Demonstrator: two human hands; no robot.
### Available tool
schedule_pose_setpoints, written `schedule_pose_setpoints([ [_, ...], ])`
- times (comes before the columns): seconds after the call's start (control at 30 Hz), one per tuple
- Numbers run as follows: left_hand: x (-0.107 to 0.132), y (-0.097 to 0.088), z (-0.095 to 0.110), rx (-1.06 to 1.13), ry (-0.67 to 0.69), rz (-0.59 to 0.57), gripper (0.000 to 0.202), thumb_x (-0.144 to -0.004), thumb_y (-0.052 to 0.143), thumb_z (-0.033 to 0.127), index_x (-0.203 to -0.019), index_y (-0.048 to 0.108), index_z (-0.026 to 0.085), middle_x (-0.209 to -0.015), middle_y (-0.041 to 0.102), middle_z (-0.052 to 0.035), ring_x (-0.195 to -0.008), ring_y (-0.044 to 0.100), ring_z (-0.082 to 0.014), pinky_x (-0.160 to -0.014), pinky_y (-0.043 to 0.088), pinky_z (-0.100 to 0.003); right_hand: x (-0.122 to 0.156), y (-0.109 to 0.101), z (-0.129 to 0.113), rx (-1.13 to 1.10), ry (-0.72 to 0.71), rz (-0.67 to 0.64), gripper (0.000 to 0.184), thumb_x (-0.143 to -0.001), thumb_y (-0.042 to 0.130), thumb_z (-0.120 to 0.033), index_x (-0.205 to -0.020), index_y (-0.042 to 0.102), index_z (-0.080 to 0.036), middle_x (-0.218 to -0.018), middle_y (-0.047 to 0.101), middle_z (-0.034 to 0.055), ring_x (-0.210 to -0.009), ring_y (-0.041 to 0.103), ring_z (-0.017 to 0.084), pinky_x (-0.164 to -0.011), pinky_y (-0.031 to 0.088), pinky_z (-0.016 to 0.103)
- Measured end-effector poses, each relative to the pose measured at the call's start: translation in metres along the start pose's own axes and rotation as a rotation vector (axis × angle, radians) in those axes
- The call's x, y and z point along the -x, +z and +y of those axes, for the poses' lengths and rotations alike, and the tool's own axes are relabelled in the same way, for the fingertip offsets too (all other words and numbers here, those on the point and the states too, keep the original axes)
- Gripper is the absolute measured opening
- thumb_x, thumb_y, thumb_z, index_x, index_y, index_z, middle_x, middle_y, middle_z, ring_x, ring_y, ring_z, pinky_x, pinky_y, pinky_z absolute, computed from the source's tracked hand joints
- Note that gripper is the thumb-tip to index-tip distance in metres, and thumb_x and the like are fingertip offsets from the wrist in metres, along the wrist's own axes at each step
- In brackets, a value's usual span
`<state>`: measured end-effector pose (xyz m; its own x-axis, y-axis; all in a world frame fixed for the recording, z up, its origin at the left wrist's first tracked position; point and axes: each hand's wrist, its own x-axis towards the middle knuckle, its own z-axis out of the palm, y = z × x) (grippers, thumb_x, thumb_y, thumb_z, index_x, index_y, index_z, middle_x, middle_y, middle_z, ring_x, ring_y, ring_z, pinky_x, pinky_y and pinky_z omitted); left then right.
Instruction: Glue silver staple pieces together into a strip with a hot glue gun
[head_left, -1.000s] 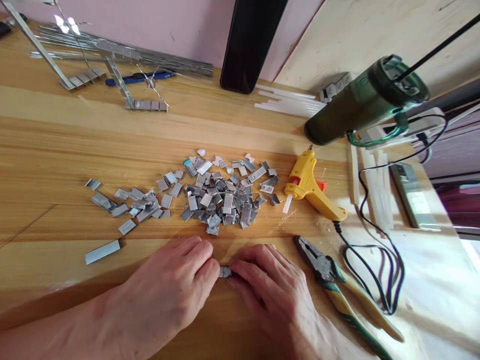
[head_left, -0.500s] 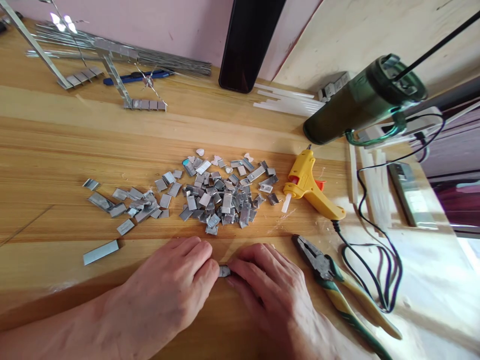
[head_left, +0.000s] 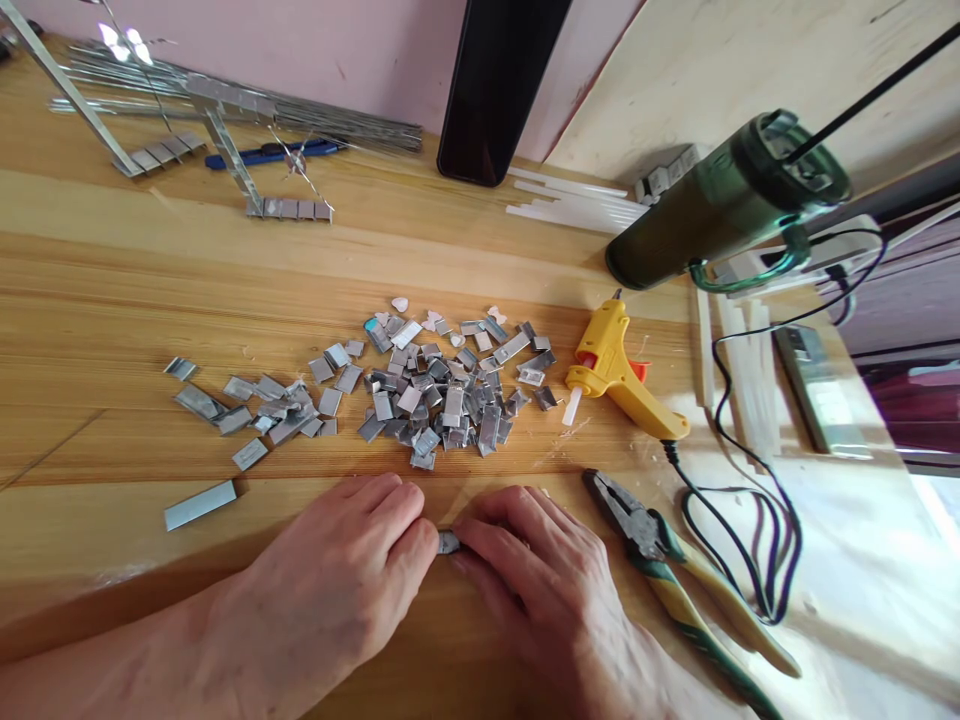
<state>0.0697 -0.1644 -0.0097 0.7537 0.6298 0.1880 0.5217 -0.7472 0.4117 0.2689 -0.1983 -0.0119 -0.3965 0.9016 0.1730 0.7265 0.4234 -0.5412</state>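
Between my hands is a small grey metal strip (head_left: 448, 542), mostly covered by the fingers. My left hand (head_left: 360, 560) is closed on its left end, thumb and fingertips pressed together. The right end is pinched by my right hand (head_left: 544, 575), whose fingers curl down close to the wooden table (head_left: 300, 265). Beyond the hands lies a heap of small bent metal pieces (head_left: 454, 405). A smaller cluster of such pieces (head_left: 289, 410) is further left. One longer flat metal strip (head_left: 200, 505) rests left of my left hand.
Pliers (head_left: 637, 530) lie right of my right hand, jaws slightly apart. Behind them are a yellow glue gun (head_left: 626, 385) with a looped black cord and a green mug (head_left: 720, 205). Metal stand-like pieces (head_left: 289, 209), wires (head_left: 345, 120), a blue knife (head_left: 270, 153) and a black phone (head_left: 499, 95) are at the back.
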Motion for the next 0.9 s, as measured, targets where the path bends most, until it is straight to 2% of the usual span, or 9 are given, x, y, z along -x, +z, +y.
schedule_pose_setpoints([
  [0.9, -0.0005, 0.0021, -0.0009, -0.009, 0.014, -0.018, 0.021, -0.077, 0.049, -0.002, -0.071, 0.058, 0.016, -0.069, 0.057, -0.0030, -0.060, 0.053, -0.0196, -0.054, 0.049, -0.035, -0.0010, 0.0005, -0.0013, -0.029, 0.001, -0.019, 0.013, -0.089, 0.056, -0.010, -0.086, 0.067, -0.017, -0.079, 0.063, 0.0037, -0.068, 0.057, 0.017, -0.060, 0.046, 0.028],
])
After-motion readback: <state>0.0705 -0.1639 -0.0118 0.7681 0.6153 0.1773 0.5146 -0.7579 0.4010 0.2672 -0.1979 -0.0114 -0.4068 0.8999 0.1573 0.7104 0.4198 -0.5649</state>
